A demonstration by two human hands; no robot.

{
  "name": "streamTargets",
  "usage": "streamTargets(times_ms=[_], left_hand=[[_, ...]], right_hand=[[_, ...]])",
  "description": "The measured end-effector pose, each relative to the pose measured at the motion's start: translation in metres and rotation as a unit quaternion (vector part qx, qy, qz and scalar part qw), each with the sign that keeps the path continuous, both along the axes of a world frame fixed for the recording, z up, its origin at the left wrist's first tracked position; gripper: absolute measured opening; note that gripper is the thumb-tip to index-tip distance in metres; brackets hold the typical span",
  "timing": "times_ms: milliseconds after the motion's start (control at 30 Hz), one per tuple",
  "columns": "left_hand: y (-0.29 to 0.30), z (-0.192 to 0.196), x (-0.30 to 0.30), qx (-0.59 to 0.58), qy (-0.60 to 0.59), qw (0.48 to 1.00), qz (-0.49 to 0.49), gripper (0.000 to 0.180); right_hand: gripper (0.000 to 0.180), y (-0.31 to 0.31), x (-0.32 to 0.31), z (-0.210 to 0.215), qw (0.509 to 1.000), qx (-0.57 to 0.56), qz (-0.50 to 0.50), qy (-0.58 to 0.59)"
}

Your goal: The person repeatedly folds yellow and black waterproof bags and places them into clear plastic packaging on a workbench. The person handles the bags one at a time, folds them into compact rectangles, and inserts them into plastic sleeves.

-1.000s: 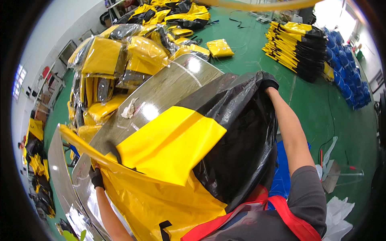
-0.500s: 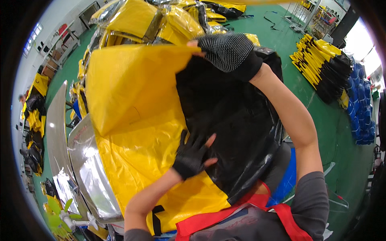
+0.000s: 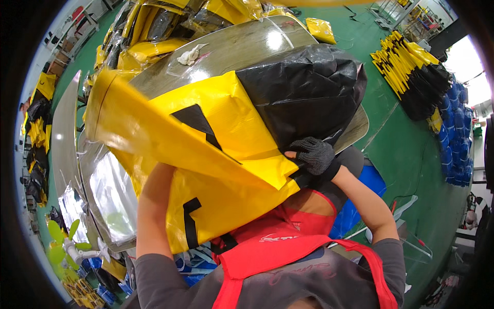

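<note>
Presently, the large glossy cover of yellow and black sheet material (image 3: pixel 252 131) lies across the near side of a grey wood-grain tabletop with rounded corners (image 3: pixel 234 49), its near edge directly in front of the person's red fabric apron (image 3: pixel 309 213). The black portion is bunched and creased at the far right; the yellow portion occupies the centre and left. A long yellow flap (image 3: pixel 149 126) stands raised and tilted over the left part of the cover, its upper end blurred. The right hand, in a black knit glove with pale texturing (image 3: pixel 313 156), rests back uppermost on the near right of the cover, beside the boundary of yellow and black, with a bare thumb tip pointing left. It touches the material; whether the fingers pinch it or only press cannot be told. The left bare forearm (image 3: pixel 154 208) rises to the underside of the flap, where the left hand is hidden; its grip cannot be determined. An angled black strip (image 3: pixel 190 222) is noted on the yellow face near that forearm. On the tabletop beyond the cover lies a crumpled white rag (image 3: pixel 191 55). Past it stands a heap of yellow packs in clear plastic (image 3: pixel 154 31). To the right, on the green floor (image 3: pixel 391 147), a stack of folded yellow-and-black covers (image 3: pixel 411 77) stands next to blue bundles (image 3: pixel 455 136).
</note>
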State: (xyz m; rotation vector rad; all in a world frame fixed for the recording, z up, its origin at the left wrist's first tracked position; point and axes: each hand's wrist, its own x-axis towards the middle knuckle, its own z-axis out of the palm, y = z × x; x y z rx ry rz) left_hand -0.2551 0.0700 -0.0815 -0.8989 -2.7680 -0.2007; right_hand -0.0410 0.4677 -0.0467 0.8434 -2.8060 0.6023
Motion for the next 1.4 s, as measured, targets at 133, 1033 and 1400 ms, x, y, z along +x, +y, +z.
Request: streamTargets(times_ms=[133, 1033, 1400], left_hand=[[-0.225, 0.022, 0.027, 0.004, -0.029, 0.975, 0.222, 0.045], [0.093, 0.016, 0.075, -0.037, -0.039, 0.998, -0.034, 0.071], [0.107, 0.018, 0.060, 0.020, -0.020, 0.995, -0.097, 0.066]], right_hand=[[0.035, 0.003, -0.001, 0.009, 1.000, 0.002, 0.022, 0.009], [0.063, 0.083, -0.173, 0.039, 0.944, 0.191, -0.259, 0.076], [0.052, 0.042, 0.036, 0.024, 0.982, 0.161, 0.033, 0.095]])
